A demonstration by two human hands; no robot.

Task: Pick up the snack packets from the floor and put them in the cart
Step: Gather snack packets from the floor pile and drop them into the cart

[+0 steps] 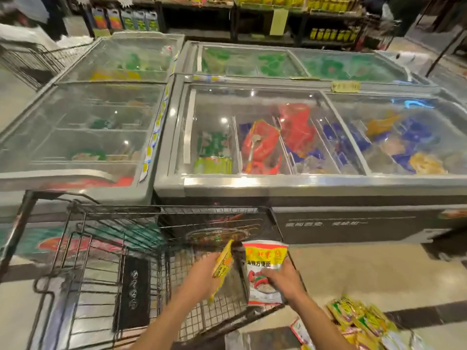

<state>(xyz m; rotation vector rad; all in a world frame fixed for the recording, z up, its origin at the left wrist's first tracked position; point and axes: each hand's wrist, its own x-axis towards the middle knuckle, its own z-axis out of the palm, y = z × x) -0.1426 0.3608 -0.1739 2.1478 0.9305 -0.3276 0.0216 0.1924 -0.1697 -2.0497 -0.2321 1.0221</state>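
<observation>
Head view: two packets at the cart

Left hand (202, 272) is gripping yellow packet (223, 263) over the cart (276, 224), fingers curled round its lower half. Right hand (284, 280) is clamping white-and-yellow packet (265, 261) at the right rim. Loose packets (361, 322) are lying on the floor.

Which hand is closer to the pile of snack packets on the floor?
Right. The right hand is just left of the pile; the left hand is farther left, over the cart.
</observation>
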